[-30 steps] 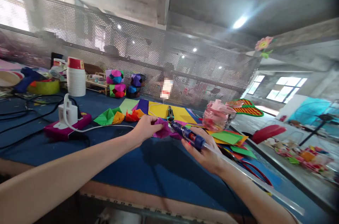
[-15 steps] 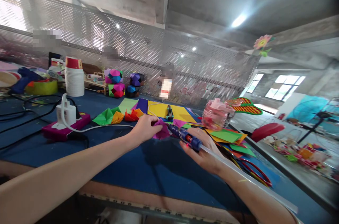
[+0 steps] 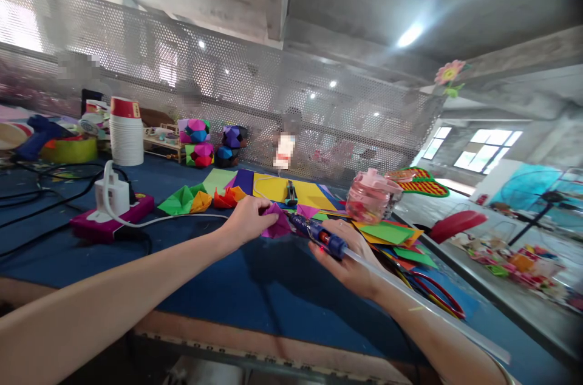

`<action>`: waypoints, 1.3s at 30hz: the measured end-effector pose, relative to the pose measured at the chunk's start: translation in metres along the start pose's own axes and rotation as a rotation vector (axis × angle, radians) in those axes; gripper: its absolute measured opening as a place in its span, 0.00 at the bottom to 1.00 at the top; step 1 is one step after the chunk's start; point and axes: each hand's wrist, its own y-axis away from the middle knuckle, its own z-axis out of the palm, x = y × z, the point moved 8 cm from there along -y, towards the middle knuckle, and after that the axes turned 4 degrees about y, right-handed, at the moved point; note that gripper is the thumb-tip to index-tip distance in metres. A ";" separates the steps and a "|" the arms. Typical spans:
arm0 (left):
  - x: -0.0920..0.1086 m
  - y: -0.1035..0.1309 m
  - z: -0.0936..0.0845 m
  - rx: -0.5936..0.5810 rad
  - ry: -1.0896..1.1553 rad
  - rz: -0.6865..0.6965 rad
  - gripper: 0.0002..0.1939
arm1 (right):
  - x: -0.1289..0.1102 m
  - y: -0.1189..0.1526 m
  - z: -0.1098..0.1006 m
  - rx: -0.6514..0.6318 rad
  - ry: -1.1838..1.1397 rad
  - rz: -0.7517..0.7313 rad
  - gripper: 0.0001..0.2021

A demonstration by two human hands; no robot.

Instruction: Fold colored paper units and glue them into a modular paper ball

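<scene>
My left hand [image 3: 249, 221] pinches a folded purple paper piece [image 3: 277, 224] over the blue table [image 3: 218, 288]. In my right hand [image 3: 353, 257] is a dark blue glue gun [image 3: 319, 235], its nozzle pointing left at the purple paper; a long clear glue stick [image 3: 423, 297] runs out of its back along my forearm. Whether the nozzle touches the paper cannot be made out. Just behind lies another purple folded piece [image 3: 307, 211]. Green [image 3: 182, 200] and orange [image 3: 229, 197] folded pieces rest left of my left hand.
A purple power strip [image 3: 136, 210] with cables and stacked paper cups [image 3: 126, 139] stand at left. Behind are paper balls [image 3: 199, 154] and a cutter [image 3: 291, 192] on yellow paper. To the right are a pink jar [image 3: 368, 197], coloured sheets [image 3: 387, 232] and scissors [image 3: 439, 294].
</scene>
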 end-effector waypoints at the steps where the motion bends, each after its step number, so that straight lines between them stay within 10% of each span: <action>1: -0.001 0.000 0.000 -0.001 -0.005 0.001 0.11 | 0.000 0.000 0.000 0.003 0.001 0.002 0.04; 39: 0.008 0.005 0.004 -0.039 -0.006 -0.029 0.11 | -0.004 -0.003 0.002 -0.081 0.015 0.006 0.07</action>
